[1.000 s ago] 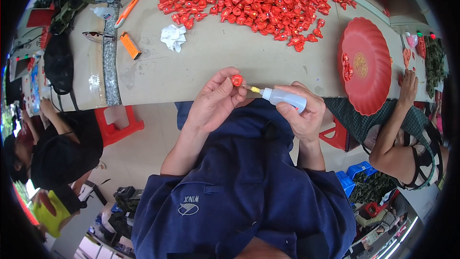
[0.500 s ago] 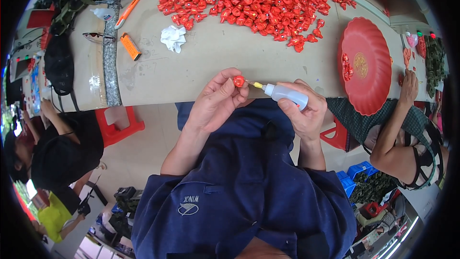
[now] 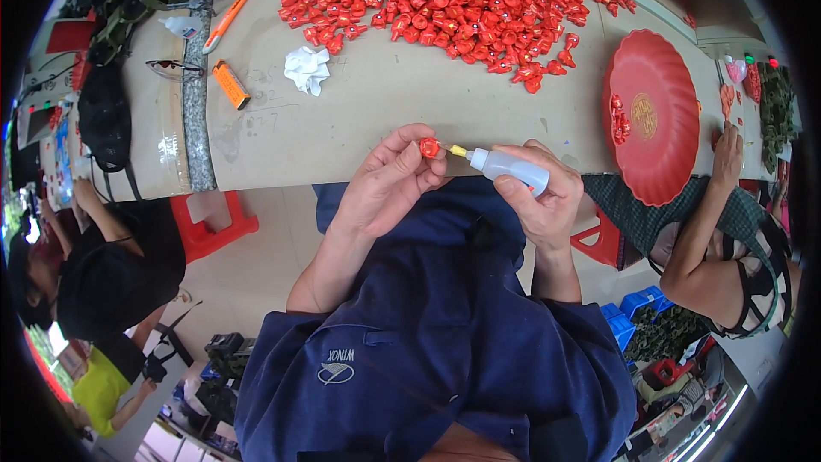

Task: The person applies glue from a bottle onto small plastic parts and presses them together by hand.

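The left hand (image 3: 389,184) pinches a small red piece (image 3: 428,148) between thumb and fingertips, fingers closed narrow around it, just above the near edge of the surface (image 3: 385,120). The right hand (image 3: 543,197) wraps its fingers around a small white squeeze bottle (image 3: 510,169), whose yellow nozzle points toward 9 o'clock and touches or nearly touches the red piece; which of the two cannot be told. Both hands meet near the centre of the view, over the person's blue shirt.

At 12 o'clock a broad heap of red pieces (image 3: 453,0) spreads over the surface. At 2 o'clock lies a round red tray (image 3: 654,120) with a few red pieces at its left side. A crumpled white tissue (image 3: 307,68) sits at 11 o'clock, with a small orange box (image 3: 231,85) and an orange cutter (image 3: 233,14) further toward 10 o'clock. Another person's hand (image 3: 727,150) rests at the surface edge at 3 o'clock
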`<state>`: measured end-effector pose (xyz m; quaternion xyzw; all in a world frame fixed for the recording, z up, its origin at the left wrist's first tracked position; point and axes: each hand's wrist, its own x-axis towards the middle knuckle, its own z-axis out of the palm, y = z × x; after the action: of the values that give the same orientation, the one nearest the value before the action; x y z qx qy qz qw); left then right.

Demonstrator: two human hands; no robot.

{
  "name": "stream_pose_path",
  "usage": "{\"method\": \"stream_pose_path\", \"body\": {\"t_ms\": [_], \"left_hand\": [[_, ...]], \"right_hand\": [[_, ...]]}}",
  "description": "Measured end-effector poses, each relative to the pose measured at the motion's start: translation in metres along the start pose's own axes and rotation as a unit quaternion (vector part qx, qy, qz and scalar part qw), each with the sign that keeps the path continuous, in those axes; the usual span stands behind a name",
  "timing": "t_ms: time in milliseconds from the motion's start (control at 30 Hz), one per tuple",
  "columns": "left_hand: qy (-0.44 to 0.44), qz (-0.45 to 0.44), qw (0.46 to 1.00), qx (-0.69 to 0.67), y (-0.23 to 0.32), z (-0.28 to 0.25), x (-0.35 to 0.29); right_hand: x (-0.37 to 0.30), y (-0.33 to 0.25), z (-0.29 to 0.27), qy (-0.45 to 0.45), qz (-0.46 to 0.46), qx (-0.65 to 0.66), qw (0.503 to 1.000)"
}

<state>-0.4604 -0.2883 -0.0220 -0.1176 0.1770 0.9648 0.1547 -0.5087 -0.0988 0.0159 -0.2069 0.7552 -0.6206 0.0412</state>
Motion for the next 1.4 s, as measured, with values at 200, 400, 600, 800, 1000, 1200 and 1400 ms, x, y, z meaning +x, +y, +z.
{"method": "stream_pose_path", "body": {"t_ms": [200, 400, 600, 800, 1000, 1200, 1400], "left_hand": [[-0.007, 0.001, 1.000, 0.001, -0.001, -0.002, 0.001], [-0.007, 0.003, 1.000, 0.004, 0.000, -0.002, 0.000], [-0.014, 0.005, 1.000, 0.002, 0.000, -0.003, 0.001], [-0.001, 0.022, 1.000, 0.010, 0.001, -0.004, -0.002], [0.026, 0.046, 0.998, 0.045, 0.002, -0.006, -0.010], [0.026, 0.055, 0.996, 0.065, 0.004, -0.006, -0.016], [0.054, 0.056, 0.995, 0.067, 0.007, -0.008, -0.016]], "right_hand": [[0.001, 0.002, 0.000, -0.001, -0.008, 0.000, 1.000], [-0.001, 0.000, -0.001, 0.004, 0.006, -0.007, 1.000], [-0.003, -0.001, -0.004, 0.000, 0.011, 0.011, 1.000], [0.006, 0.001, 0.007, 0.065, 0.119, 0.123, 0.983], [0.039, 0.031, 0.039, 0.066, 0.013, 0.003, 0.998], [0.064, 0.035, 0.068, 0.031, -0.016, -0.115, 0.993], [0.059, 0.028, 0.052, 0.057, -0.016, -0.122, 0.991]]}}
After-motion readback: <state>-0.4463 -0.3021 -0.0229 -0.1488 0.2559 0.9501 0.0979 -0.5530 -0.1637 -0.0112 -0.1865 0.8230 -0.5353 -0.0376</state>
